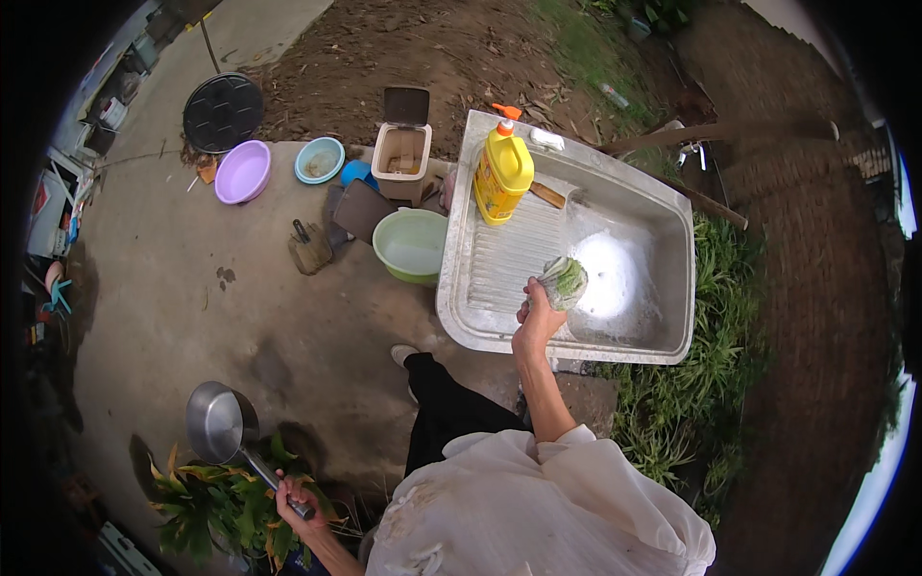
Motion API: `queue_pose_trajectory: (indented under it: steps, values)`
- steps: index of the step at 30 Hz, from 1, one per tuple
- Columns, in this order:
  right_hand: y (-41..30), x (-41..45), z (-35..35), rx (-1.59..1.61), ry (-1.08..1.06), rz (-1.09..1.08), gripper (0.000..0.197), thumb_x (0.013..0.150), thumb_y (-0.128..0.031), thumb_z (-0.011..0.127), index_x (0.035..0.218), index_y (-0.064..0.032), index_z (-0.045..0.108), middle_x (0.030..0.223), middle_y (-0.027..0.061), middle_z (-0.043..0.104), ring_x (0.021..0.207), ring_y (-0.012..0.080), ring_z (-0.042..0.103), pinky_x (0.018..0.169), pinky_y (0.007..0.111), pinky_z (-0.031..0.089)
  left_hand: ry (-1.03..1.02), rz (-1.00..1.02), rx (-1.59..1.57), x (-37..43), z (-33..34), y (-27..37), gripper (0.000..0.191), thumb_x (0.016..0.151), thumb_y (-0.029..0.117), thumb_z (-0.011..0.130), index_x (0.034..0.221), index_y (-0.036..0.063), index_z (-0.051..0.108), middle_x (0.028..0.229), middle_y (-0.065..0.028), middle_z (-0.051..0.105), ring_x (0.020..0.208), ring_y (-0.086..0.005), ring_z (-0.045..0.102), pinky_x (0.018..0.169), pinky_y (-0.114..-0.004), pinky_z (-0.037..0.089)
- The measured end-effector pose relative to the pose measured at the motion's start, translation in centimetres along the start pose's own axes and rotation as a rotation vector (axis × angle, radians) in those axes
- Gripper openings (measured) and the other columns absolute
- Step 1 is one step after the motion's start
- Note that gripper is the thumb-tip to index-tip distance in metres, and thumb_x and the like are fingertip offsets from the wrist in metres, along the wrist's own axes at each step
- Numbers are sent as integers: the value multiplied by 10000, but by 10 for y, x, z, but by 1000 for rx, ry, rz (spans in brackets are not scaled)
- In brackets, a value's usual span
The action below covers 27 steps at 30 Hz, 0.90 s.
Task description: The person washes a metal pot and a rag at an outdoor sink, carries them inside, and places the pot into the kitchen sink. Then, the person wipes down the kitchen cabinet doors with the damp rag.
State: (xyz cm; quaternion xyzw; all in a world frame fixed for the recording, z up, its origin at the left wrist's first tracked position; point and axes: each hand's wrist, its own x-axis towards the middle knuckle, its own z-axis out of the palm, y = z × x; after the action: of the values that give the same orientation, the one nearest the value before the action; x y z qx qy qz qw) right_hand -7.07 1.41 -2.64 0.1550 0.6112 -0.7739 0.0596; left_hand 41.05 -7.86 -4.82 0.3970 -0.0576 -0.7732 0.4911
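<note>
My left hand (pixel 295 502) is closed around the handle of a metal saucepan (pixel 215 425), held out to the left above a leafy plant. In my right hand (pixel 536 324) is a bunched grey-green scrubbing cloth (pixel 564 283), over the near part of a stone wash sink (pixel 455 288) with a ribbed washboard. White suds (pixel 606 273) lie in the basin just right of the cloth. On the washboard's far end stands a yellow detergent jug (pixel 502 176) with an orange pump. Beside it lies a brown wooden piece (pixel 547 194), probably a brush.
Left of the sink, a green basin (pixel 409 245), an open lidded bin (pixel 401 162), a light-blue basin (pixel 319 160) and a purple basin (pixel 243 173) stand on concrete. A white object (pixel 547 139) rests on the sink's far rim. Wooden poles (pixel 720 134) and a tap (pixel 693 153) are behind right.
</note>
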Motion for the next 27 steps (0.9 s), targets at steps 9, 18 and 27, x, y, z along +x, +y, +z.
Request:
queue_pose_trajectory:
  steps: [9, 18, 27]
  values:
    - [97, -37, 131, -207, -222, -155, 218, 702, -68, 680, 854, -49, 524, 627, -8, 487, 445, 63, 396, 388, 217, 299, 115, 92, 43, 102, -47, 89, 208, 870, 78, 477, 1056, -13, 492, 675, -2, 433, 534, -62, 426, 449, -189, 421]
    - [96, -64, 222, -187, -160, -180, 318, 696, -75, 681, 984, -36, 551, 807, 3, 549, 604, 74, 474, 518, 238, 388, 429, -25, 84, 197, -117, 167, 155, 812, 140, 561, 675, 93, 505, 582, 3, 529, 485, -102, 514, 458, -215, 482]
    - [79, -74, 164, 20, 203, -79, 256, 692, -61, 664, 908, -34, 530, 765, 18, 521, 622, 106, 462, 561, 249, 363, 528, -187, 42, 299, -140, 188, 106, 755, 106, 543, 660, 84, 503, 571, -3, 523, 491, -113, 518, 477, -223, 488]
